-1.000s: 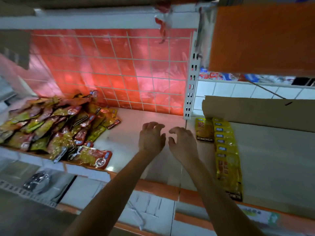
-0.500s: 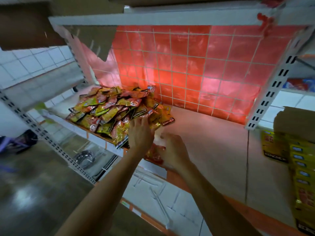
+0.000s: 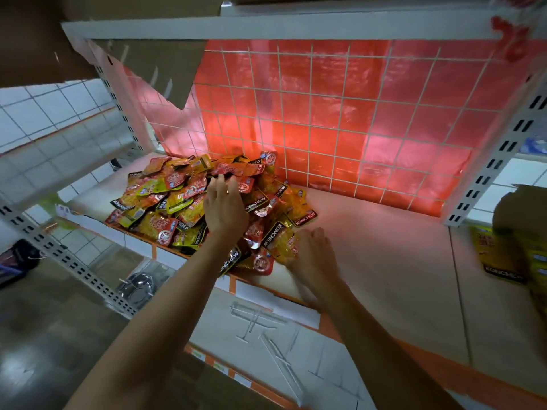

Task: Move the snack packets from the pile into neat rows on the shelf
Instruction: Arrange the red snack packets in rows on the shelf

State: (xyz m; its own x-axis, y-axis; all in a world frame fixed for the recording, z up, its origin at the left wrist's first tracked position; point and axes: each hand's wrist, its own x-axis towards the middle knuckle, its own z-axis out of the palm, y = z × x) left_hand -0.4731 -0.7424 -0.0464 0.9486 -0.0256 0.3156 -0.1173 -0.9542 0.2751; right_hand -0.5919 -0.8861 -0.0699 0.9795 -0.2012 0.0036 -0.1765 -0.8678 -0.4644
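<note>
- The pile of snack packets [image 3: 159, 202] lies heaped at the 9 o'clock end of the shelf [image 3: 384, 255], and its far side leans on the red wire-grid back [image 3: 325, 113].
- The left hand [image 3: 226, 210] rests on top of the pile with its fingers stretched out and relaxed, grasping nothing.
- The right hand [image 3: 312, 255] touches the pile's 4 o'clock edge. Its fingertips are hidden, so I cannot tell whether it grips a packet.
- A row of yellow packets [image 3: 497, 255] lies well apart at 3 o'clock, in the next bay.
- Most of the task looks undone, as the pile is still large.
- Risk: the red packet at the shelf lip [image 3: 260, 263], at the pile's 6 o'clock, sits right at the front edge. Dragging a handful toward the body could push it off.
- Risk: the glossy wrappers probably slide easily. Pulling from low in the heap may spill it sideways.
</note>
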